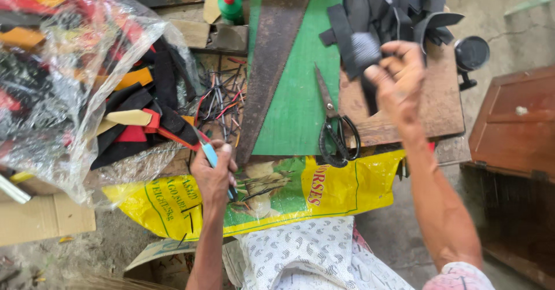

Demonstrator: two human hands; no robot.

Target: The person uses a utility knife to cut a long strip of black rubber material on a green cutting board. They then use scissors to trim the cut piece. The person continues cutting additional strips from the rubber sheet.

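My left hand (214, 173) is closed around a thin light-blue tool (211, 156) with a red tip, held over the yellow printed sack (347, 189). My right hand (400, 77) is raised above the wooden board (439, 105), pinching a black strap piece (361, 50) between fingers and thumb. Black-handled scissors (334, 128) lie shut on the green sheet (298, 105) between my two hands. A heap of black strap pieces (399, 4) sits at the far end of the board.
A clear plastic bag (63, 76) of red, black and tan offcuts fills the left. A long rusty metal strip (269, 64) crosses the green sheet. A green bottle with a red cap (231, 4) stands at the back. A brown wooden box (514, 122) is at right.
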